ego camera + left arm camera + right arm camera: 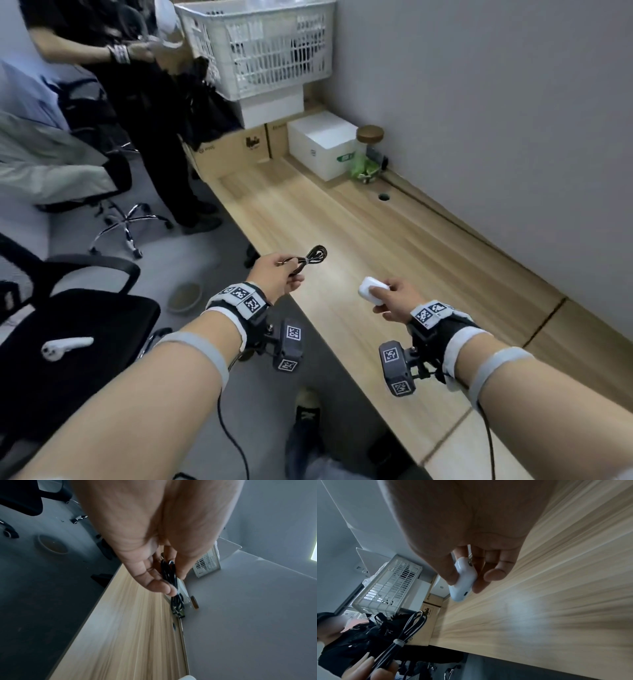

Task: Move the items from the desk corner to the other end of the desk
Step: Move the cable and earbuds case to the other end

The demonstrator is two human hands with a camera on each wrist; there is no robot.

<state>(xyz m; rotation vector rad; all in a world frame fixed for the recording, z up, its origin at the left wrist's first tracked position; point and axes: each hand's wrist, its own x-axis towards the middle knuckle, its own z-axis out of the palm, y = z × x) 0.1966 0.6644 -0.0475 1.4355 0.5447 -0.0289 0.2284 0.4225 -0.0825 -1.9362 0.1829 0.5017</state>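
Cable (310, 258) first: my left hand (279, 275) has the bundled black cord pinched between thumb and fingers, held up in the air right over the front edge of the desk (346, 222). Over to the right, my right hand (394, 298) is curled around a little white earbud case (371, 290), thumb on one side and fingers on the other, also lifted off the wood, above the middle of the desk. White box (320, 144) and jar (368, 154) sit way off at the far end by the wall.
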